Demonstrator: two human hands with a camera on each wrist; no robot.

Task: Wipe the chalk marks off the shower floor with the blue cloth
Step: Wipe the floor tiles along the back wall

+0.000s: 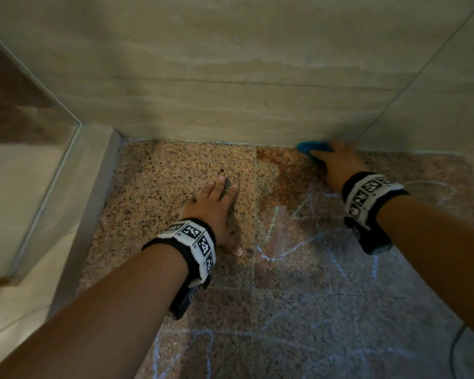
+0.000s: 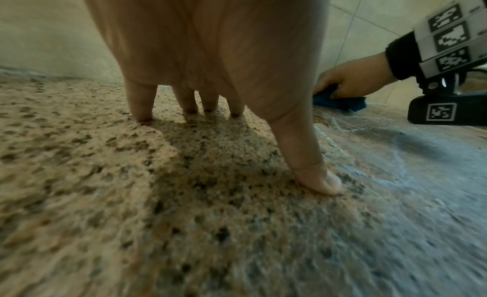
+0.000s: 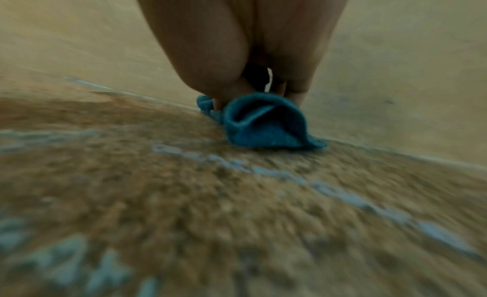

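Speckled granite shower floor point(image 1: 159, 170), tiled, pale and clean at left, darker at right. Pale chalk marks point(image 1: 293, 248) scrawled across the right and near tiles. Left hand point(image 1: 212, 212) pressed flat on it; blue cloth point(image 1: 311, 147) bunched against the wall's foot.

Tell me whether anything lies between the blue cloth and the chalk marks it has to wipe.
Nothing visible does. The right hand grips the blue cloth at the wall's foot; bare shower floor runs to the chalk marks. The left hand rests off to the side.
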